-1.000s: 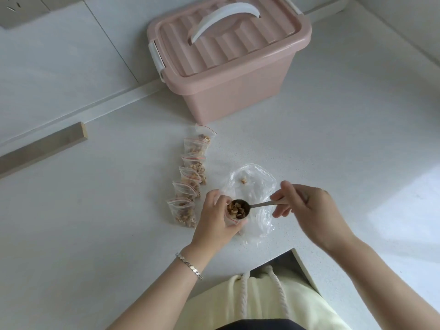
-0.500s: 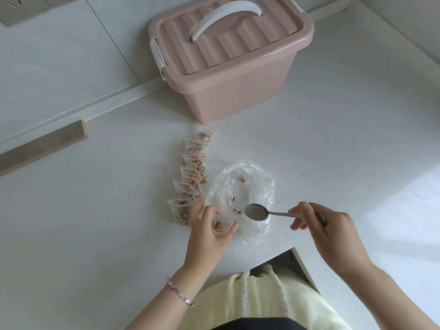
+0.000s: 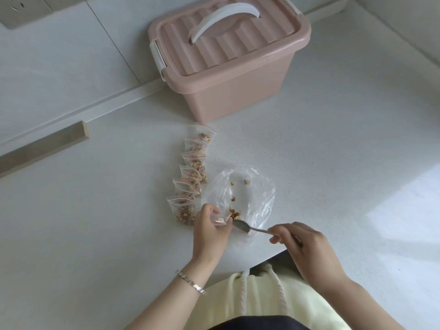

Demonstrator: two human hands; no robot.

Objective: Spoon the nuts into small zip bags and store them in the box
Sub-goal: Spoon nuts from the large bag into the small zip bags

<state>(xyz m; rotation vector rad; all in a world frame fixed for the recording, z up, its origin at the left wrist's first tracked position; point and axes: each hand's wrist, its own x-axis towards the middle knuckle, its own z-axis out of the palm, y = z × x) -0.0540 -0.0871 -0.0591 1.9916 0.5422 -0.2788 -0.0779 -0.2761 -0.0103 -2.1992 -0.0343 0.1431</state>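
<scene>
Nuts (image 3: 235, 214), light brown broken pieces, lie in a small heap just beyond the left fingertips (image 3: 228, 221), inside a large crumpled clear plastic bag (image 3: 262, 194) spread flat on the white speckled countertop (image 3: 333, 163). A few loose pieces sit deeper in that bag, farther from the fingers.

The left hand (image 3: 209, 227) grips a small clear zip bag (image 3: 220, 220) with a red seal line, thumb and curled fingers pinching it at its mouth; what is inside is hidden by the fingers. A silver bracelet (image 3: 191, 283) circles that wrist.

The right hand (image 3: 304, 246) pinches the handle of a metal spoon (image 3: 241, 226) between thumb and bent forefinger, the other fingers curled beneath. The spoon's bowl points toward the left fingertips and lies just beside the heap; whether it touches the nuts I cannot tell.

To the far side of the left thumb, a row of six filled zip bags (image 3: 192, 172) runs away from the hands, each overlapping the next.

Well beyond the row stands a pink plastic box (image 3: 238, 91), its ribbed lid on, with a white handle (image 3: 226, 19) on top.
</scene>
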